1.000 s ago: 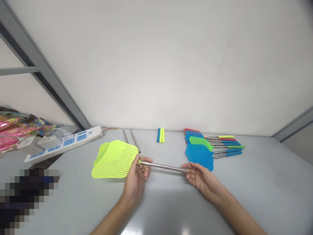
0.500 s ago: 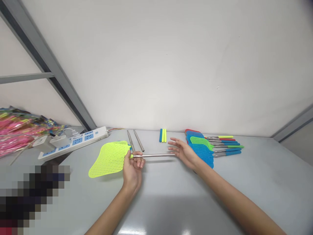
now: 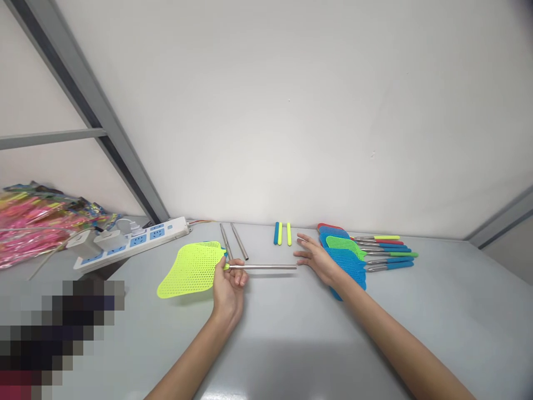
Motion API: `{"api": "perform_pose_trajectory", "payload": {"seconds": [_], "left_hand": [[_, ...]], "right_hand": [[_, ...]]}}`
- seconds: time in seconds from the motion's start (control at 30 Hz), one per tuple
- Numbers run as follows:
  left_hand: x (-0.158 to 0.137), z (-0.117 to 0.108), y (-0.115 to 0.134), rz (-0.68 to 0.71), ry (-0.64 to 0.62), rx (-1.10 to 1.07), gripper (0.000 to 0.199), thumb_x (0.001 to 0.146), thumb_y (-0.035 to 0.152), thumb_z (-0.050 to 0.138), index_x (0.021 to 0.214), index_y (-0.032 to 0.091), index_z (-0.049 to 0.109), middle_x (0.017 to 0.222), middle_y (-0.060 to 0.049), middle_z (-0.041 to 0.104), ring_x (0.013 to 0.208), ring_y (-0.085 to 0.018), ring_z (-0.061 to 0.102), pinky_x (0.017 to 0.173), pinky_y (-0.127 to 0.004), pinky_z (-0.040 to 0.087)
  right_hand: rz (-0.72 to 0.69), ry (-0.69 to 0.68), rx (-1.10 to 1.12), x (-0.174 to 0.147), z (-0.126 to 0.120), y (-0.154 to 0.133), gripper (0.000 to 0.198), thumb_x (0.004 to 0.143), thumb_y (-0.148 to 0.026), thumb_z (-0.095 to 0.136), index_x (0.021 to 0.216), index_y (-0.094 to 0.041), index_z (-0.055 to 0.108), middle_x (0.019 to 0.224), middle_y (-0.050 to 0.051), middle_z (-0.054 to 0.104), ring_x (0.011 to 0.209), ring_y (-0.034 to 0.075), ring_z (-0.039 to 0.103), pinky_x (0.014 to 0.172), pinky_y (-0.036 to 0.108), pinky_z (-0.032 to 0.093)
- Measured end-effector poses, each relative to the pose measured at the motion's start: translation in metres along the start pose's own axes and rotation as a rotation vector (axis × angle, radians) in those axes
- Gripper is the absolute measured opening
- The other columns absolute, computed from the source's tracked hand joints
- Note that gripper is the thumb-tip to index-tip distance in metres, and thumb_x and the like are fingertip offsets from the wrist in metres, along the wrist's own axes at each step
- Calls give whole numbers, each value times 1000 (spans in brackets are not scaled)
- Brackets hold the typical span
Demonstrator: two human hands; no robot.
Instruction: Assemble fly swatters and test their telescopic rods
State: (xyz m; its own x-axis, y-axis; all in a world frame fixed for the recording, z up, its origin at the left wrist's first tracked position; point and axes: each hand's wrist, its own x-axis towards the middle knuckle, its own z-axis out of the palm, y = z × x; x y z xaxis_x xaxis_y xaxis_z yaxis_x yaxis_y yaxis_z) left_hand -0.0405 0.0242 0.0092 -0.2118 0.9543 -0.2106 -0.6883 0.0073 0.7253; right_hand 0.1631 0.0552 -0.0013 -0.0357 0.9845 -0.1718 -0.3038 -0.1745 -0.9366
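Note:
My left hand (image 3: 230,280) is closed around the neck of a yellow fly swatter (image 3: 192,270), whose mesh head points left above the table. Its bare metal rod (image 3: 270,267) runs level to the right. My right hand (image 3: 316,258) is open with fingers spread, just beyond the rod's free end and not touching it. Near the wall lie a blue handle grip (image 3: 276,233), a yellow grip (image 3: 280,234) beside it, and a second yellow grip (image 3: 288,234) slightly apart. Two loose metal tubes (image 3: 240,241) lie behind my left hand. A small blue piece shows behind the yellow head.
Several fly swatters with coloured grips (image 3: 389,259) lie overlapped at the right, heads toward my right forearm. A white power strip (image 3: 144,239) with plugs sits at the left, beside a pile of pink, plastic-wrapped goods (image 3: 31,228). A wall stands behind the table (image 3: 449,311).
My right hand has come away from the rod's free end, leaving a gap. One yellow grip now lies apart from the other two. The view has shifted slightly.

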Motion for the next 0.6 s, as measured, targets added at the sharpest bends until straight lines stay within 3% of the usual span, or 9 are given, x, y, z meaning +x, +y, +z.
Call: {"api": "perform_pose_trajectory", "payload": {"seconds": [0.27,0.6], "left_hand": [[0,-1,-1,-12,-6,12,23,70,33,47,56,14,50,36,7,34,32,-5,32,39,-18,32],[-2,-1,-4,-54,-9,6,19,66,32,51,57,16,48,36,8,35,32,-5,32,38,-19,31]], "right_hand": [[37,-58,218,9,20,0,57,69,-24,54,122,-31,32,112,3,43,82,13,57,77,30,45],[-9,101,238,28,23,13,44,65,-20,54,106,-29,44,93,-2,48,92,7,48,87,21,37]]}}
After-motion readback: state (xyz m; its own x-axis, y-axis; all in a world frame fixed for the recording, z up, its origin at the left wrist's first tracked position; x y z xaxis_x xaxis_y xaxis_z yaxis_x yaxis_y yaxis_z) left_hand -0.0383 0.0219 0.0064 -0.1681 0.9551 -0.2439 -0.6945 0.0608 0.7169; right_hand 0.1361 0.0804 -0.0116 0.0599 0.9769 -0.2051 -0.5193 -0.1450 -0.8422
